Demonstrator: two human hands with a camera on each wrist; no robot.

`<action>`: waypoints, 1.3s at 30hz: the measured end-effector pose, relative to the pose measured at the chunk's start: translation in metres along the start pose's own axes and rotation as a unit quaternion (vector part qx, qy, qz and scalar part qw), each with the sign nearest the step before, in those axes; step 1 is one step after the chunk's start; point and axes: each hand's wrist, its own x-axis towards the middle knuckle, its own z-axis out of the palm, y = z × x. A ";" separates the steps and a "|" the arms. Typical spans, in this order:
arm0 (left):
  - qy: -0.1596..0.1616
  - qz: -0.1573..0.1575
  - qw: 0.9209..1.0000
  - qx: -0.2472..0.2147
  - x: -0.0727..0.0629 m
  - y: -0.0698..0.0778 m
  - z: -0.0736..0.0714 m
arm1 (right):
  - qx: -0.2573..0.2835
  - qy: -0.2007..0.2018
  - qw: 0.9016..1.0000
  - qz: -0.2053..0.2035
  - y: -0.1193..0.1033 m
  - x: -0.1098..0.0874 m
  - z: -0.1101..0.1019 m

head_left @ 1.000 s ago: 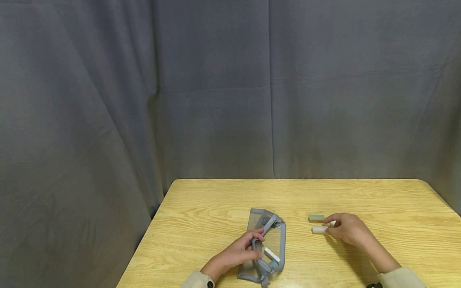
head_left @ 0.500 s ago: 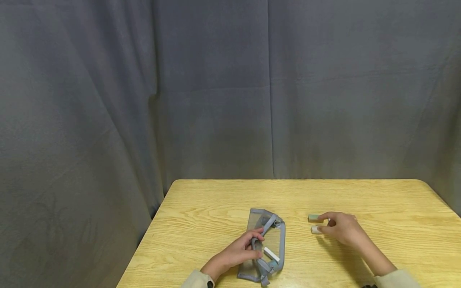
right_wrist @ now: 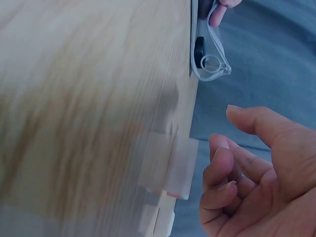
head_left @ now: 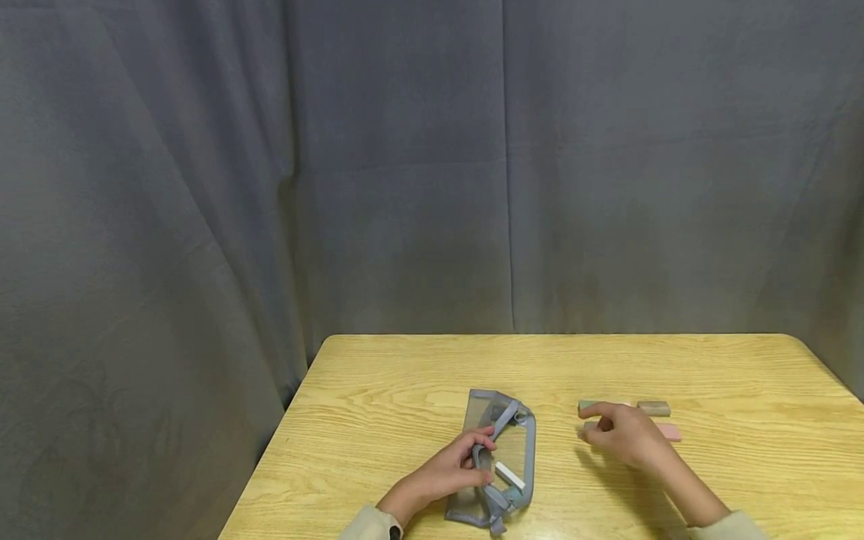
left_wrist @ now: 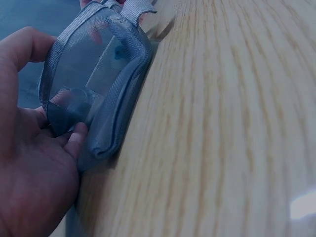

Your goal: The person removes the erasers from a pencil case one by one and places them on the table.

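My left hand [head_left: 442, 471] holds a grey mesh zip pouch [head_left: 529, 457] by its parted opening, fingers and thumb at the rim. Through the mesh a white stick [head_left: 509, 476] shows, and in the right wrist view a metal ring [right_wrist: 211, 63] beside something black. Over a group of small pastel blocks hovers my right hand [head_left: 624, 435], thumb and forefinger apart with nothing between them in the right wrist view. A green block [head_left: 584, 405] lies by its fingertips. To its right are a tan block [head_left: 653, 409] and a pink block [head_left: 670, 432]. A whitish block [right_wrist: 181, 168] is blurred near the fingers.
The wood-grain table [head_left: 405, 367] has rounded far corners. Behind it and on the left hang grey curtains [head_left: 405, 165]. Pouch and blocks lie some way apart on the table.
My right hand has moved a little to the left, and its thumb and forefinger have come away from the white block. Tan and pink blocks now show behind it. My left hand and the pouch stay put.
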 end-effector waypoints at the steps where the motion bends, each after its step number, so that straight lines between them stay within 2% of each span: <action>1: -0.001 0.001 1.000 -0.002 0.000 0.000 0.000 | -0.001 0.000 1.000 -0.001 -0.001 0.000 0.001; 11: -0.003 -0.003 1.000 0.004 -0.001 0.002 0.000 | -0.004 -0.004 1.000 0.014 -0.012 -0.001 0.014; 21: -0.012 -0.001 1.000 0.011 0.000 0.001 0.000 | 0.004 -0.001 1.000 0.012 -0.020 -0.003 0.024; 35: -0.019 -0.001 0.999 0.026 -0.001 0.000 -0.002 | 0.011 -0.023 0.999 -0.032 -0.028 -0.004 0.038; 39: -0.020 0.003 0.999 0.031 0.000 -0.001 -0.002 | 0.016 -0.028 0.999 -0.033 -0.033 -0.004 0.041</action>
